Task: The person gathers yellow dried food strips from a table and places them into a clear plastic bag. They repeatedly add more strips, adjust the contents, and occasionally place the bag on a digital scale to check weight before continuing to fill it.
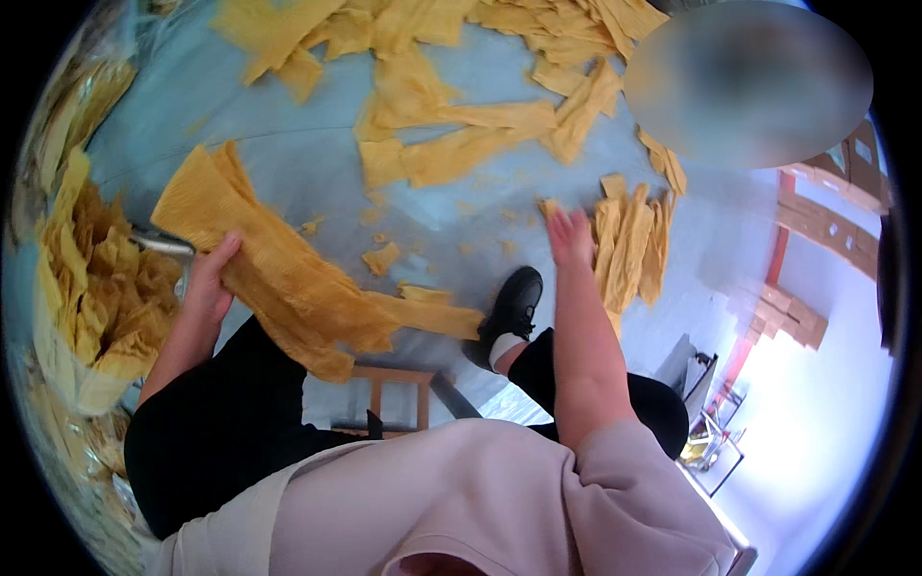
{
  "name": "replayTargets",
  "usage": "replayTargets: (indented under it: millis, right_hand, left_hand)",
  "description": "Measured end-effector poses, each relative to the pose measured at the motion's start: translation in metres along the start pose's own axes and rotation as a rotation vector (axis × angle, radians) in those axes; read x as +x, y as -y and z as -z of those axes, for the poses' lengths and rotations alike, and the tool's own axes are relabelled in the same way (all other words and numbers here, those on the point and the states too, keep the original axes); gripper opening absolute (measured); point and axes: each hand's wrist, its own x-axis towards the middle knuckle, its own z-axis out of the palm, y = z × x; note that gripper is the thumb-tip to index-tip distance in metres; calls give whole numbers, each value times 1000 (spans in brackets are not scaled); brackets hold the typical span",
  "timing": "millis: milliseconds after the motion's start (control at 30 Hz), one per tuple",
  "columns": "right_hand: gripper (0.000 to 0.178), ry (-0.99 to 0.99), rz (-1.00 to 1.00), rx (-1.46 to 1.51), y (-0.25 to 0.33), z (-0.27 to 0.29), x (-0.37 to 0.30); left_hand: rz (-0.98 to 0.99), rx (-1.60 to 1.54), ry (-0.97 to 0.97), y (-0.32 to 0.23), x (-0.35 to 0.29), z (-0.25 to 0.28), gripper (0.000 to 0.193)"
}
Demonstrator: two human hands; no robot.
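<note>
My left hand (213, 279) is closed round one edge of a long bundle of wrinkled yellow sheets (279, 264), which look like dried tofu skin. The bundle hangs slantwise in front of my legs, its lower end near a flat yellow strip (432, 315). My right hand (571, 240) reaches forward with fingers apart, somewhat smeared by motion, and nothing shows in it. Just right of it lies a pile of long yellow strips (629, 240); a small yellow bit lies by its fingertips.
Many yellow sheets (413, 91) spread over the blue-grey ground covering (288, 115) ahead, with crumbs nearer. At left stands a container heaped with crumpled yellow pieces (115, 278). My black shoe (514, 307) and a wooden frame (394, 398) are close. Cardboard boxes (788, 312) line the right.
</note>
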Motion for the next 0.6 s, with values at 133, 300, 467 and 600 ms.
replayTargets:
  millis: [133, 300, 467, 600]
  right_hand:
    - [74, -22, 58, -684, -14, -104, 62]
    - [64, -389, 183, -1027, -24, -244, 8]
    - [47, -211, 290, -467, -33, -219, 48]
    - [28, 312, 376, -1, -3, -212, -41]
  left_hand:
    - [49, -23, 41, 6, 10, -12, 49]
    - [79, -37, -39, 3, 5, 17, 47]
    - [119, -38, 32, 5, 12, 7, 52]
    - [20, 59, 112, -12, -1, 6, 65]
